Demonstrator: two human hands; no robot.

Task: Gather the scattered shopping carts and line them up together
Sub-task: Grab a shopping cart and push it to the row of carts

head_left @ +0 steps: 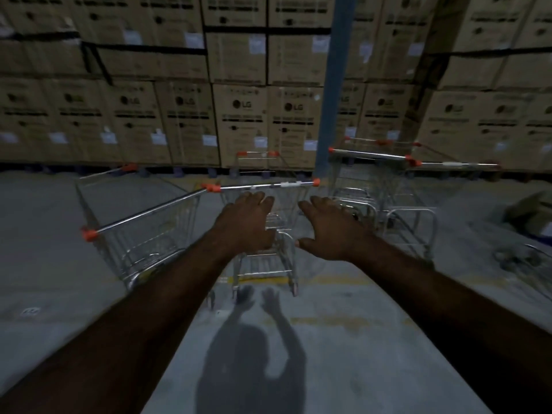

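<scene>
Below middle cart's handle (260,184), 2 hands, left (249,224) and right (331,228), spread wide, gripping nothing.

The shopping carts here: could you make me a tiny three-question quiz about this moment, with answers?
1. True or false: both hands already grip a cart handle.
2. Which cart stands straight ahead of the hands? A) the angled left cart B) the middle cart C) the right pair
3. What stands stacked behind the carts?

Key:
1. False: the left hand and right hand are open, just short of the handle.
2. B, the middle cart.
3. Cardboard boxes.
</scene>
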